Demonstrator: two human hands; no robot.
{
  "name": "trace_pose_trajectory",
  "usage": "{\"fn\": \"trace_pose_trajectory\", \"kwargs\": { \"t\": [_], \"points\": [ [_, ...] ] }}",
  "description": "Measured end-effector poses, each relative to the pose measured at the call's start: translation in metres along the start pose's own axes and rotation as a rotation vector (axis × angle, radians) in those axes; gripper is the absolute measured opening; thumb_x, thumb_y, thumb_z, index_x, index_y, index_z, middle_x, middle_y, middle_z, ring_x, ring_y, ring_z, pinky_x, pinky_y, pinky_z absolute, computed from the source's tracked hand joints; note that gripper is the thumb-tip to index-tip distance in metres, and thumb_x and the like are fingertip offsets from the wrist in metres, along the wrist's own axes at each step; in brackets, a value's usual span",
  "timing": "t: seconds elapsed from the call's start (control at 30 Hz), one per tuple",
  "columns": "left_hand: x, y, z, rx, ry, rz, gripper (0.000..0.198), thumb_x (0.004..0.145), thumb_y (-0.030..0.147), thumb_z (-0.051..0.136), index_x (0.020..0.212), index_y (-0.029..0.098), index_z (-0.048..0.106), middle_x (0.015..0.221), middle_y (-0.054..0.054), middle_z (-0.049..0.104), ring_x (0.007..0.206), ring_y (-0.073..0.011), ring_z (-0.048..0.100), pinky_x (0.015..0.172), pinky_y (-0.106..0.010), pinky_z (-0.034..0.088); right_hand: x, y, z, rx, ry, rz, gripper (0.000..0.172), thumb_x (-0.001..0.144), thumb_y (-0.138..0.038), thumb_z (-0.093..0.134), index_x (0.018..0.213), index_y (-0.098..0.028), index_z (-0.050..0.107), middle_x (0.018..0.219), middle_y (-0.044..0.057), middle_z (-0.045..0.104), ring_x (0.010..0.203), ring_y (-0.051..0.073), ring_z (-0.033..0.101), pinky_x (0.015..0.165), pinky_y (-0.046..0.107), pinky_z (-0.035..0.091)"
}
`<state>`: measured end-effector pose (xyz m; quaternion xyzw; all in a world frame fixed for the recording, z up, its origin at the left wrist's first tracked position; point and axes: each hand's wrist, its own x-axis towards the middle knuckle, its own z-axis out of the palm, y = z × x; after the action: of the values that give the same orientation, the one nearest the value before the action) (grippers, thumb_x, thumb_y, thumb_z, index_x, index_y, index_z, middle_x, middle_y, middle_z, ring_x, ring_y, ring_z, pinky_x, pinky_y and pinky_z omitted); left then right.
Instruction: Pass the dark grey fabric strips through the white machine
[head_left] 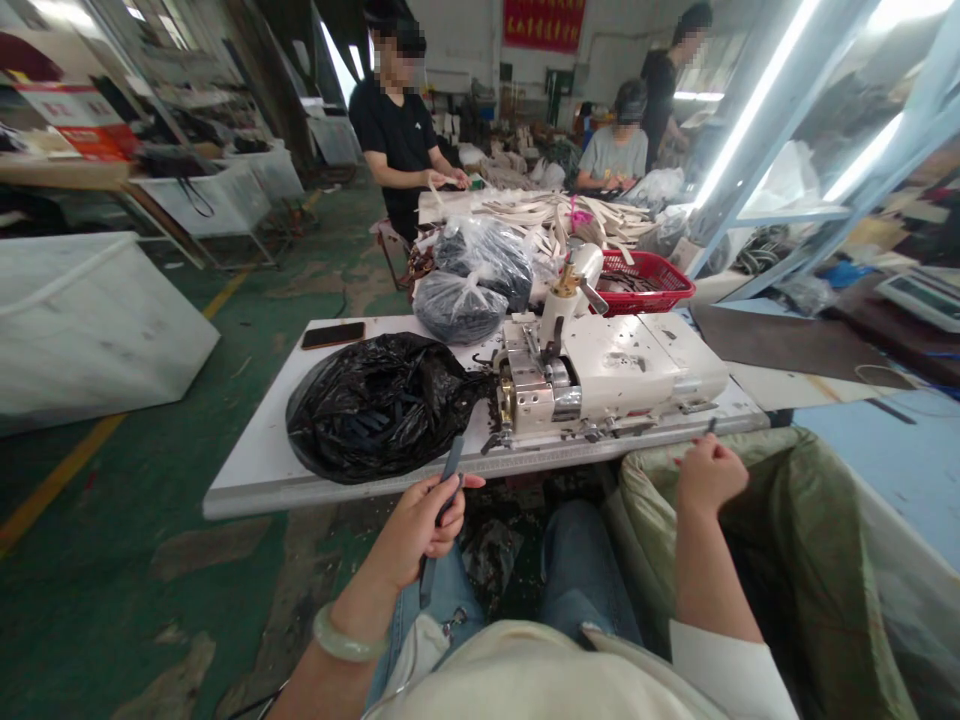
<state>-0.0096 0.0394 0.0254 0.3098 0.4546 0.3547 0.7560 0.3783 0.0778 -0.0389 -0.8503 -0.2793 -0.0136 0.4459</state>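
Note:
My left hand (420,525) is closed around a narrow dark strip (451,463), held upright just below the front edge of the white table (247,470). My right hand (709,472) is curled into a fist over the rim of a green sack (795,520) at my right; what it holds, if anything, is hidden. A white machine (607,375) with a metal head stands on the table between my hands. A black plastic bag (379,405) full of dark strips lies left of the machine.
A phone (333,334) lies at the table's far left. Behind the machine are clear bags of dark pieces (472,280) and a red basket (645,282). Three people work at a farther table. White bins (82,320) stand on the green floor to the left.

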Motion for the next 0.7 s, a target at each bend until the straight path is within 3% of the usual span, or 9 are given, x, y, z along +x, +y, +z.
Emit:
{"fn": "trace_pose_trajectory", "kwargs": {
  "t": [0.1, 0.2, 0.27, 0.33, 0.37, 0.43, 0.57, 0.63, 0.7],
  "points": [
    [-0.001, 0.004, 0.004, -0.039, -0.067, -0.053, 0.031, 0.084, 0.037, 0.057, 0.101, 0.012, 0.062, 0.056, 0.009, 0.031, 0.041, -0.0023, 0.015, 0.033, -0.013, 0.01, 0.012, 0.073, -0.034, -0.325, 0.215, 0.089, 0.04, 0.083, -0.029, 0.04, 0.084, -0.006, 0.073, 0.07, 0.022, 0.067, 0.078, 0.038, 0.065, 0.066, 0.043, 0.046],
    [-0.001, 0.006, 0.007, -0.066, -0.128, -0.085, 0.029, 0.084, 0.031, 0.055, 0.103, 0.011, 0.062, 0.058, 0.008, 0.031, 0.042, -0.0024, 0.015, 0.033, -0.013, 0.009, 0.021, 0.118, -0.055, -0.475, 0.121, 0.255, 0.045, 0.083, -0.034, 0.044, 0.102, -0.001, 0.07, 0.092, 0.031, 0.066, 0.093, 0.044, 0.062, 0.071, 0.049, 0.046],
    [0.0, 0.007, 0.009, -0.071, -0.169, -0.104, 0.028, 0.084, 0.028, 0.054, 0.105, 0.011, 0.062, 0.059, 0.008, 0.032, 0.042, -0.0024, 0.016, 0.034, -0.013, 0.009, 0.026, 0.121, -0.061, -0.558, 0.057, 0.398, 0.066, 0.076, -0.045, 0.057, 0.122, 0.003, 0.057, 0.111, 0.036, 0.058, 0.104, 0.051, 0.054, 0.074, 0.056, 0.045],
    [0.0, 0.006, 0.012, -0.056, -0.21, -0.132, 0.028, 0.084, 0.028, 0.054, 0.106, 0.012, 0.062, 0.06, 0.007, 0.032, 0.042, -0.0024, 0.016, 0.034, -0.013, 0.009, 0.024, 0.099, -0.058, -0.541, -0.037, 0.384, 0.082, 0.07, -0.049, 0.065, 0.13, 0.004, 0.047, 0.118, 0.037, 0.053, 0.109, 0.051, 0.05, 0.078, 0.057, 0.044],
    [0.001, 0.005, 0.014, -0.04, -0.23, -0.152, 0.028, 0.084, 0.029, 0.054, 0.105, 0.012, 0.062, 0.06, 0.007, 0.032, 0.042, -0.0024, 0.016, 0.034, -0.013, 0.008, 0.018, 0.08, -0.054, -0.458, -0.13, 0.306, 0.078, 0.071, -0.049, 0.064, 0.129, 0.002, 0.049, 0.115, 0.034, 0.056, 0.107, 0.048, 0.053, 0.079, 0.055, 0.045],
    [0.002, 0.003, 0.02, 0.003, -0.268, -0.206, 0.028, 0.084, 0.03, 0.055, 0.104, 0.011, 0.062, 0.06, 0.008, 0.032, 0.042, -0.0022, 0.016, 0.035, -0.013, 0.008, -0.008, 0.031, -0.042, -0.134, -0.479, 0.072, 0.057, 0.08, -0.047, 0.056, 0.118, -0.004, 0.059, 0.099, 0.023, 0.064, 0.092, 0.035, 0.062, 0.078, 0.045, 0.047],
    [0.005, -0.004, 0.032, 0.093, -0.335, -0.31, 0.028, 0.082, 0.033, 0.059, 0.1, 0.012, 0.062, 0.059, 0.008, 0.033, 0.041, -0.0019, 0.017, 0.035, -0.014, 0.009, -0.096, -0.067, -0.015, 0.616, -1.333, -0.239, 0.055, 0.083, -0.052, 0.055, 0.125, -0.018, 0.054, 0.084, 0.005, 0.064, 0.057, 0.014, 0.055, 0.053, 0.026, 0.045],
    [0.004, -0.006, 0.033, 0.111, -0.345, -0.328, 0.027, 0.081, 0.034, 0.061, 0.098, 0.013, 0.062, 0.06, 0.008, 0.034, 0.041, -0.0018, 0.018, 0.036, -0.014, 0.009, -0.132, -0.097, -0.006, 0.674, -1.493, -0.338, 0.039, 0.082, -0.049, 0.059, 0.102, -0.016, 0.065, 0.064, 0.0, 0.058, 0.046, 0.01, 0.045, 0.044, 0.02, 0.036],
    [0.0, -0.005, 0.027, 0.109, -0.327, -0.317, 0.028, 0.08, 0.036, 0.062, 0.097, 0.013, 0.061, 0.06, 0.008, 0.033, 0.041, -0.0017, 0.018, 0.036, -0.014, 0.008, -0.149, -0.11, -0.001, 0.704, -1.438, -0.309, 0.033, 0.083, -0.047, 0.06, 0.079, -0.015, 0.065, 0.048, -0.004, 0.047, 0.04, 0.007, 0.037, 0.039, 0.019, 0.028]
  ]
}}
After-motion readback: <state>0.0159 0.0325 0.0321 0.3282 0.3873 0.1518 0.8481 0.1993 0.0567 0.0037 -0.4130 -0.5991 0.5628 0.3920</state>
